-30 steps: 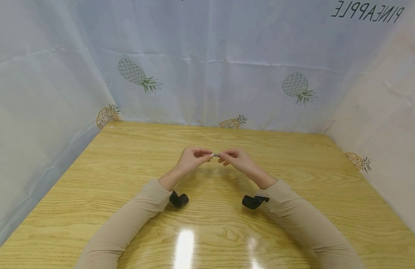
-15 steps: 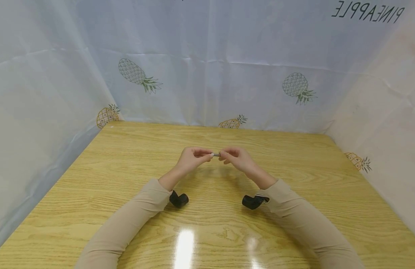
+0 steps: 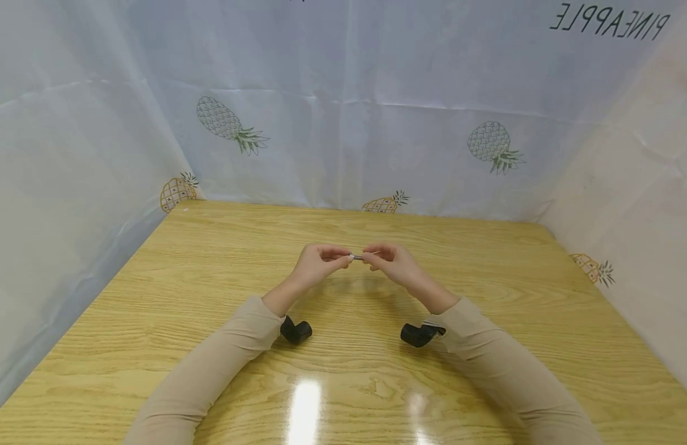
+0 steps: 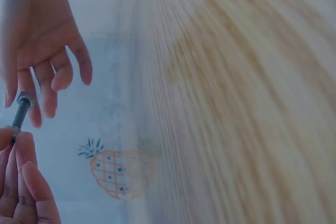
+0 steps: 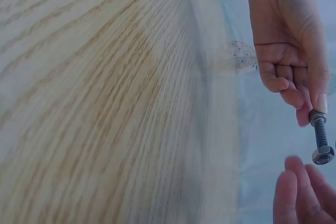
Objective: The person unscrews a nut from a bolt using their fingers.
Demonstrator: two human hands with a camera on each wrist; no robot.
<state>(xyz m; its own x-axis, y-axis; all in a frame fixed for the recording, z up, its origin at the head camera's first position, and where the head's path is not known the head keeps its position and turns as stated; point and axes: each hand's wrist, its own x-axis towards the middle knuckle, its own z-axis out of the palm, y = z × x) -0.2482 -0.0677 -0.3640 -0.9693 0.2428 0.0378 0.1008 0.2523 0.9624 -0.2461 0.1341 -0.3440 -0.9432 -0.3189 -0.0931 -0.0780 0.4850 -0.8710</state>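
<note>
My left hand (image 3: 316, 262) pinches one end of a grey metal bolt (image 3: 357, 256) between thumb and fingertips. In the right wrist view the bolt's threaded shank (image 5: 321, 134) points away from those fingers, and a hex nut (image 5: 323, 155) sits at its far end. My right hand (image 3: 396, 262) is at the nut end, its fingers extended and loosely spread. Seen from the left wrist, the right hand's fingers (image 4: 47, 95) reach past the nut, which overlaps them. Both hands are raised above the wooden table (image 3: 343, 352).
Black curved pieces, one at the left cuff (image 3: 296, 331) and one at the right cuff (image 3: 417, 334), hang below the forearms. A pale curtain (image 3: 343, 148) printed with pineapples encloses the table's back and sides.
The right hand's thumb and fingers have shifted slightly at the nut end, with the fingers straighter now. The left hand and the bolt have stayed in place.
</note>
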